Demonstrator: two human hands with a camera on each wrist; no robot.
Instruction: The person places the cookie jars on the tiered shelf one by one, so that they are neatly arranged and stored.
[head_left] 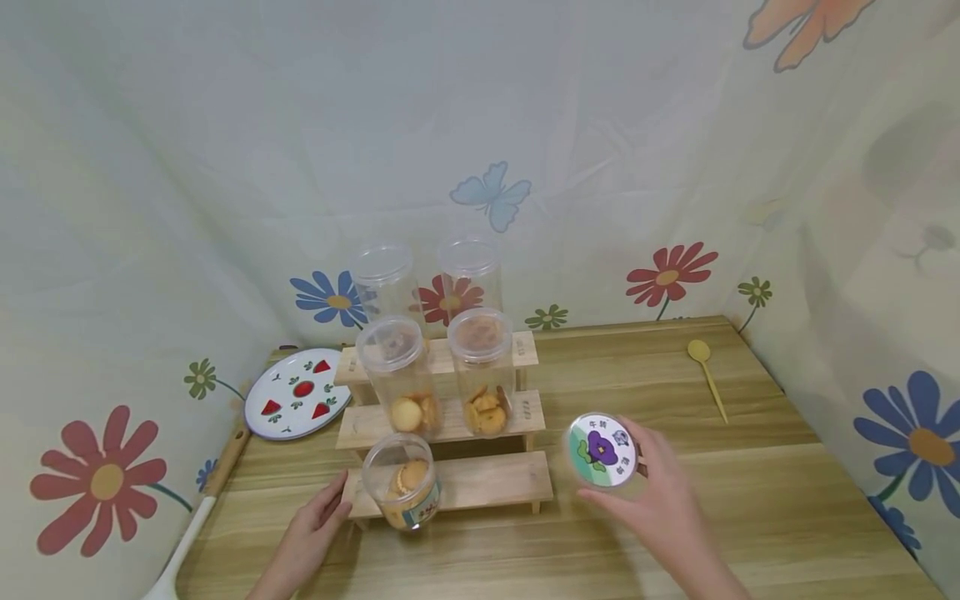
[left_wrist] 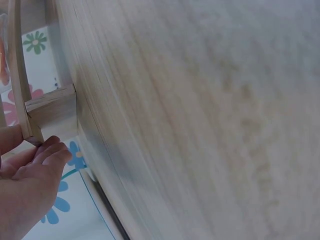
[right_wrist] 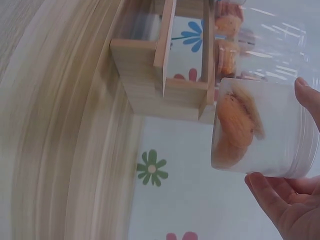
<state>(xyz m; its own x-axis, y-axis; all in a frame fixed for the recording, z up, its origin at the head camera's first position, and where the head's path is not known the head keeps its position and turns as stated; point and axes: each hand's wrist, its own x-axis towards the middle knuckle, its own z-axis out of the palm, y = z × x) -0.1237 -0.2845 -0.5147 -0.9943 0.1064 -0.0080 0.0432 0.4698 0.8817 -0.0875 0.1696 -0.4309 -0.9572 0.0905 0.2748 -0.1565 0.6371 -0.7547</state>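
Note:
My right hand (head_left: 660,487) holds a clear plastic jar (right_wrist: 265,127) up by its lid end, right of the stepped wooden stand (head_left: 495,483). Its round lid (head_left: 602,450) carries a purple flower sticker and faces up in the head view. Orange-brown cookies (right_wrist: 235,127) lie at the jar's bottom. With thumb above and fingers below, my left hand (left_wrist: 35,175) pinches the end of the stand's lowest board (left_wrist: 22,75). Beside that hand, a short open-topped jar (head_left: 402,483) of round cookies stands on the lowest step.
Two tall lidded jars with cookies, a left one (head_left: 401,379) and a right one (head_left: 483,375), stand on the middle step. Two more clear jars (head_left: 468,279) are on the top step. A strawberry-patterned plate (head_left: 330,379) lies at left, a yellow spoon (head_left: 705,375) at right.

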